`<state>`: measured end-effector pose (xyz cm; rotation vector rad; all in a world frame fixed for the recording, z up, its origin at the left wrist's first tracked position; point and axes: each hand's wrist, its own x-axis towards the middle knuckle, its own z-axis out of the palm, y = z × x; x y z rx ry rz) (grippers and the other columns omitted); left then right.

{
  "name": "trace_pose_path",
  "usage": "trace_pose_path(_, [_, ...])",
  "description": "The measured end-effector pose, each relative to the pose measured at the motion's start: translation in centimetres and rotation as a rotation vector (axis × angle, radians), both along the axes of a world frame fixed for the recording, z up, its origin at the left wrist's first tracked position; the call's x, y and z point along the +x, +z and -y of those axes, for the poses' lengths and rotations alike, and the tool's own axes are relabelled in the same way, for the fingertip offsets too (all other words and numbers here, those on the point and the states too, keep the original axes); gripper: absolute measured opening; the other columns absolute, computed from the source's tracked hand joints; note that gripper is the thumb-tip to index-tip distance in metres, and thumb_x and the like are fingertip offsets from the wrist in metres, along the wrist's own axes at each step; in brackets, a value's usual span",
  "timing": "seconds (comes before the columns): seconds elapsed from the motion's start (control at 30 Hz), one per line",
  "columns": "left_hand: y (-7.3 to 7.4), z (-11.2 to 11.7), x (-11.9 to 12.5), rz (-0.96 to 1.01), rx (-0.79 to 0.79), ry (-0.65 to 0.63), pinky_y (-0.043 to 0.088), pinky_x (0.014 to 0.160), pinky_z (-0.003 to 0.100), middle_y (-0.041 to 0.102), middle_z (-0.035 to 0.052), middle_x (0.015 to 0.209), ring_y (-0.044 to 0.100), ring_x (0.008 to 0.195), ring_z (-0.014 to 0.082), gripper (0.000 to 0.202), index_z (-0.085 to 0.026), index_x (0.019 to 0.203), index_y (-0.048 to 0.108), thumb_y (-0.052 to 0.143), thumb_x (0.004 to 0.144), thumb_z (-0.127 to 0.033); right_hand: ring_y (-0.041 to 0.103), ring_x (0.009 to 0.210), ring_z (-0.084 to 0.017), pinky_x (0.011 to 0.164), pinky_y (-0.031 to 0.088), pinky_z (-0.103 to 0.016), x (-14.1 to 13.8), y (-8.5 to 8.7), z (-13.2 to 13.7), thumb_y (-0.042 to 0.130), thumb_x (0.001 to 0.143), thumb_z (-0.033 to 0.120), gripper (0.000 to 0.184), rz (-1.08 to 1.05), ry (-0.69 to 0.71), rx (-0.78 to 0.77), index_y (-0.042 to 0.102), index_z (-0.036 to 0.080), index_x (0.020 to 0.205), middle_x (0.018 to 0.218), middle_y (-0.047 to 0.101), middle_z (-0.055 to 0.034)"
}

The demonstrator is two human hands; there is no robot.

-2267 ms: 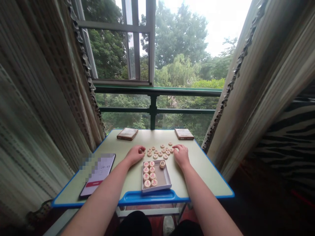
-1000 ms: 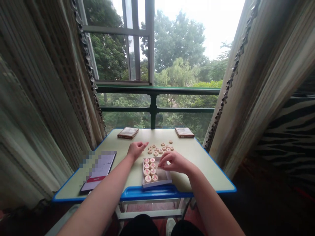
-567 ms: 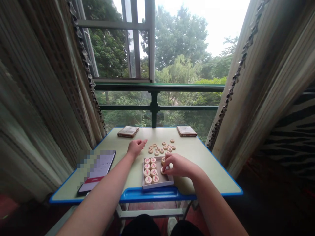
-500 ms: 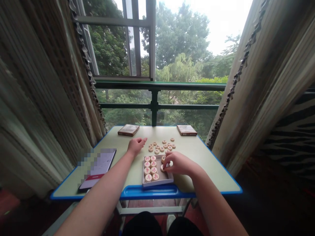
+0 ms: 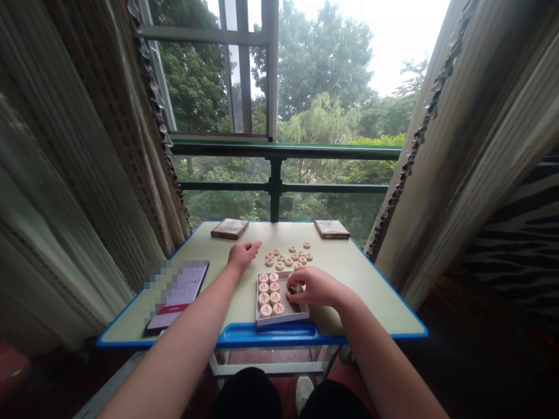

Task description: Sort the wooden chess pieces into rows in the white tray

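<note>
While the left hand (image 5: pixel 241 255) rests open-fingered on the surface (image 5: pixel 362 294), the right hand (image 5: pixel 317 288) fingers apparently pinch a piece (image 5: pixel 291 293) inside the tray (image 5: pixel 282 319).

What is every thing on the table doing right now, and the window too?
Box, open, partly filled.
Loose pieces, lying flat on the table.
Phone, flat, screen lit.
Window, open.
Left hand, open, resting on the table.
Right hand, fingers pinching a piece in the box.

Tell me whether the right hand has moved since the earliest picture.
Yes. The right hand came back toward the person: it was at the loose pieces beyond the tray, and is now over the tray's right half.
</note>
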<state>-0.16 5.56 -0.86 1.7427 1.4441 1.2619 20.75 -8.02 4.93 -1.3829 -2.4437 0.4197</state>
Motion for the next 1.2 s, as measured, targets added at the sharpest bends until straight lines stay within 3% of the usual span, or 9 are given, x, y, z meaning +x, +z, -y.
trace_pose_path(0.17, [0.18,0.23,0.07,-0.03,-0.003,-0.005,0.033,0.046,0.024,0.057,0.0016,0.048,0.048,0.046,0.0121,0.048,-0.017,0.051,0.057,0.05,0.069,-0.061,0.055,0.074,-0.015,0.066,0.04,-0.022,0.18,0.03,0.08,0.066,0.062,0.023,0.023,0.031,-0.082,0.033,0.069,0.021,0.085,0.083,0.064,-0.0021])
trace_pose_path(0.43, [0.69,0.69,0.18,-0.145,0.051,-0.02,0.033,0.05,0.025,0.056,0.001,0.047,0.05,0.049,0.0132,0.046,-0.018,0.049,0.056,0.05,0.071,-0.058,0.056,0.074,-0.016,0.066,0.04,-0.024,0.12,0.13,0.26,0.064,0.064,0.023,0.022,0.073,-0.068,0.045,0.069,0.022,0.085,0.084,0.064,-0.0023])
trace_pose_path(0.57, [0.76,0.72,0.16,-0.16,0.059,-0.024,0.033,0.051,0.025,0.056,0.0008,0.048,0.049,0.049,0.0133,0.046,-0.018,0.049,0.055,0.049,0.071,-0.058,0.056,0.076,-0.017,0.067,0.04,-0.024,0.01,0.25,0.37,0.067,0.062,0.025,0.03,0.046,-0.057,0.043,0.069,0.023,0.092,0.088,0.063,-0.0026])
trace_pose_path(0.73, [0.77,0.74,0.19,-0.165,0.042,-0.048,0.032,0.05,0.025,0.055,0.0001,0.047,0.048,0.048,0.0124,0.044,-0.018,0.051,0.056,0.05,0.071,-0.056,0.055,0.069,-0.014,0.061,0.038,-0.022,-0.07,0.06,0.24,0.062,0.068,0.023,0.015,0.071,-0.015,0.059,0.07,0.022,0.081,0.081,0.063,-0.0022])
trace_pose_path(1.2, [0.78,0.75,0.18,-0.143,0.035,-0.057,0.032,0.048,0.025,0.055,0.0002,0.047,0.047,0.046,0.0121,0.044,-0.017,0.051,0.057,0.051,0.07,-0.057,0.055,0.071,-0.015,0.065,0.04,-0.023,0.07,-0.05,-0.02,0.064,0.066,0.021,0.011,0.05,-0.03,0.058,0.068,0.02,0.076,0.077,0.063,-0.0025])
